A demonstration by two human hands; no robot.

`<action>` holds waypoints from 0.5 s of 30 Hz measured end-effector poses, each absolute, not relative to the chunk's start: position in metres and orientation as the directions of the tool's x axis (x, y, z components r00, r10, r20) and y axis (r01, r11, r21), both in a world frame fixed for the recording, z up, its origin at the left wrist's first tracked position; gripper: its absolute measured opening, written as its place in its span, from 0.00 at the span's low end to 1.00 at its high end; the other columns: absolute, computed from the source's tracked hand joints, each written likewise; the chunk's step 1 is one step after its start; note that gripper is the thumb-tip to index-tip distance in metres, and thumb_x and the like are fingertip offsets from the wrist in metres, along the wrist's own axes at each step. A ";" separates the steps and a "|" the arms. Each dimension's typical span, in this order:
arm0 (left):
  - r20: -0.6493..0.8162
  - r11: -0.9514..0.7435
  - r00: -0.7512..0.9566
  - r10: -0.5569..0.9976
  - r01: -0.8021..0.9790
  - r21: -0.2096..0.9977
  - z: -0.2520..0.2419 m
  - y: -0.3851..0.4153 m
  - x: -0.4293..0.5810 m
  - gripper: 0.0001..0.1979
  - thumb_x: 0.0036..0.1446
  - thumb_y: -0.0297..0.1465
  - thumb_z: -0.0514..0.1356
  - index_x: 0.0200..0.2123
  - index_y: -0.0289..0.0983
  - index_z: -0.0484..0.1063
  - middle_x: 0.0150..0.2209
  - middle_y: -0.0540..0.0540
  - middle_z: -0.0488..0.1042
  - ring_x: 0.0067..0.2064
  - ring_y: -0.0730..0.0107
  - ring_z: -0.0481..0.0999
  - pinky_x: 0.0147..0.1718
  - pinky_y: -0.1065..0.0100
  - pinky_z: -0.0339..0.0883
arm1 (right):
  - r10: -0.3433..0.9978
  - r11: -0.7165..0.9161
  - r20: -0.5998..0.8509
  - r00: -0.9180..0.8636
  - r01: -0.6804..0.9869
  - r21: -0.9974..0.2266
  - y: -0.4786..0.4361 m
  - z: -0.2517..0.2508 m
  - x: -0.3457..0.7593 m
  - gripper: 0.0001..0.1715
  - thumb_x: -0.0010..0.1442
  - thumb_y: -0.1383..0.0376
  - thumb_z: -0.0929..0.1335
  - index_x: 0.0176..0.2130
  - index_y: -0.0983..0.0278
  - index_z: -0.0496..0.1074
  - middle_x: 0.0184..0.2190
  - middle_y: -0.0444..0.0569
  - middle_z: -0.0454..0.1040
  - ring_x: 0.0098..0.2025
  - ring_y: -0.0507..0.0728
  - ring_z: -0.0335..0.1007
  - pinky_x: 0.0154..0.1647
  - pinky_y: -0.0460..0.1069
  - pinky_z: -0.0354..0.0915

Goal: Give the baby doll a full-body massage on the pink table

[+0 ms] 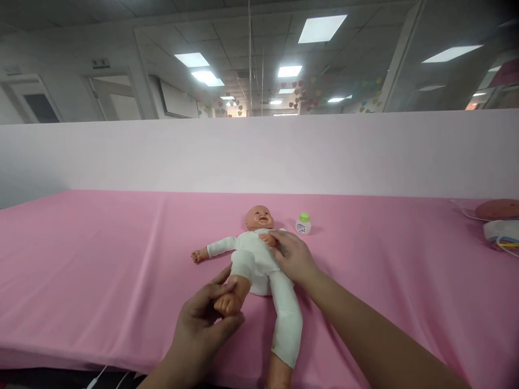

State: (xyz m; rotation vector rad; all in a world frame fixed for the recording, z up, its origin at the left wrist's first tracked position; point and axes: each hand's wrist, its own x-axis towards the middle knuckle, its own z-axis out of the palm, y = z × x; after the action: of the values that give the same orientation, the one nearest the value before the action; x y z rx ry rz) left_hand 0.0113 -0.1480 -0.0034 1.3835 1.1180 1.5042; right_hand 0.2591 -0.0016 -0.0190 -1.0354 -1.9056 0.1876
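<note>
A baby doll with a white cloth body lies on its back on the pink sheet, its head toward the far wall. My left hand is closed around the doll's foot, and that leg is bent up toward the belly. On the other side, my right hand holds the doll's hand over its chest. The doll's other arm stretches out to the left. Its other leg lies straight toward me, with the foot cut off by the frame's lower edge.
A small clear bottle with a green cap stands right of the doll's head. At the far right edge lie a flesh-coloured rounded object and a whitish item with cords. A white partition borders the back, with glass above it.
</note>
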 end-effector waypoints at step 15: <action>0.268 -0.267 0.019 0.963 -0.027 0.963 -0.008 -0.091 0.026 0.22 0.44 0.33 0.77 0.45 0.40 0.82 0.59 0.36 0.77 0.65 0.38 0.71 0.56 0.47 0.74 | 0.666 0.685 0.597 -0.447 0.684 -0.252 0.002 -0.024 0.260 0.24 0.64 0.70 0.69 0.58 0.58 0.76 0.61 0.54 0.75 0.65 0.65 0.68 0.66 0.65 0.65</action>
State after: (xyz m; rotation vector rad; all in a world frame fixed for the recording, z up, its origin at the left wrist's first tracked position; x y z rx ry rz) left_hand 0.0263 -0.0908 -0.0084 1.3977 1.0337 1.3991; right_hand 0.2598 0.0022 -0.0236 -1.0301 -2.2077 -0.0331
